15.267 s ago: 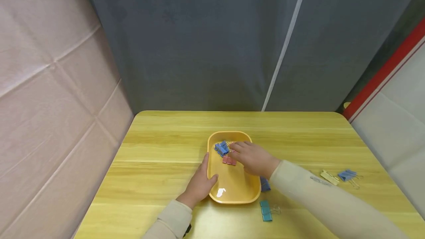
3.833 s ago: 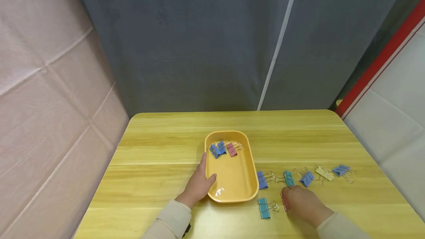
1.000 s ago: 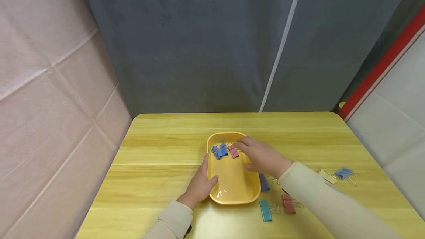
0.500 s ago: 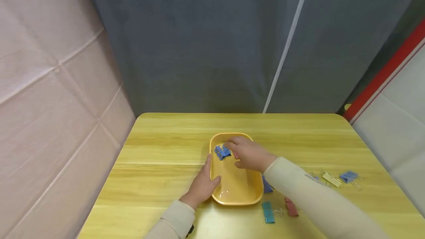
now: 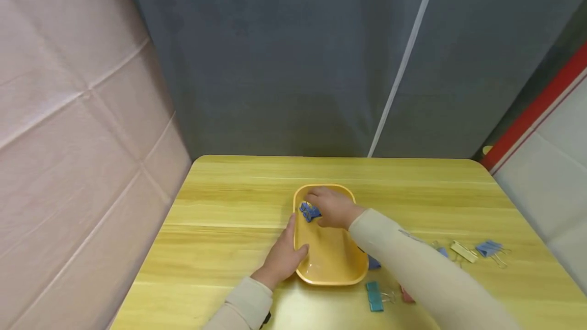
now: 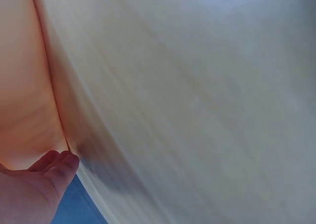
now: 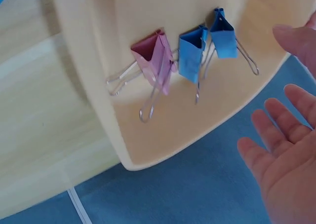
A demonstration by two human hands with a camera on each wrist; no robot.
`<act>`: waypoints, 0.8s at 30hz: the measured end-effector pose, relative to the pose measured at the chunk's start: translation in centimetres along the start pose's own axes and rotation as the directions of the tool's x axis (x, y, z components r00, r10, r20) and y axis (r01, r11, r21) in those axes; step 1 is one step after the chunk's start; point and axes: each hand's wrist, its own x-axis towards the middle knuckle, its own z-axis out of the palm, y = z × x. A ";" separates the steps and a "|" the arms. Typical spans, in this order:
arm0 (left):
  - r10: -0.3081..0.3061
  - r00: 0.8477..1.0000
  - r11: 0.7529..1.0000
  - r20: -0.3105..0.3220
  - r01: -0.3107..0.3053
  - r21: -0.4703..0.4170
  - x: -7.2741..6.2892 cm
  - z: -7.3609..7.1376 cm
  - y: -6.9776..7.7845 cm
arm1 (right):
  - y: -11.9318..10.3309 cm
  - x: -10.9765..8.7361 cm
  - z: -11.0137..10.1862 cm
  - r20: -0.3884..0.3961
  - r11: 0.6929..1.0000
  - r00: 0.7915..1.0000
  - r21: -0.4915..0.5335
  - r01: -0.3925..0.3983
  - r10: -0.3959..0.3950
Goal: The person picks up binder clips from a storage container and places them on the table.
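My left hand (image 5: 281, 256) grips the left wall of a yellow plastic tray (image 5: 327, 264), thumb over the rim and fingers along the outside. The left wrist view shows those fingers at the tray's outer side. Over the tray's far end hovers my right hand (image 5: 334, 208), fingers apart and holding nothing in the right wrist view. In the tray lie a pink binder clip (image 7: 153, 58) and two blue binder clips, one in the middle (image 7: 191, 56) and one nearest the thumb (image 7: 223, 39). From the head view, my right hand hides the pink one.
On the table (image 5: 229, 208), right of the tray, lie a teal binder clip (image 5: 374, 297), a red one (image 5: 407, 295) partly under the sleeve, a yellow one (image 5: 464, 252) and a blue one (image 5: 490, 248). The right sleeve (image 5: 412, 264) covers other clips. A dark curtain (image 5: 275, 65) hangs behind.
Seconds ago my right hand was at a red clip on the table; that clip now lies there released. The hand has moved over the tray and further left. My left hand stays at the tray.
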 end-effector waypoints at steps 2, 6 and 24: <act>-0.003 1.000 1.000 0.002 0.003 -0.001 0.0 0.0 0.1 | 0.0 0.3 0.3 0.013 1.000 1.000 0.001 -0.006 0.006; -0.015 1.000 1.000 0.012 0.015 -0.008 -0.1 0.0 0.2 | 0.1 0.9 0.9 0.042 1.000 0.999 0.003 -0.026 0.026; -0.008 1.000 1.000 0.018 0.009 -0.001 -0.2 -0.1 0.4 | -0.4 3.5 2.8 0.142 0.987 0.981 -0.111 -0.117 0.133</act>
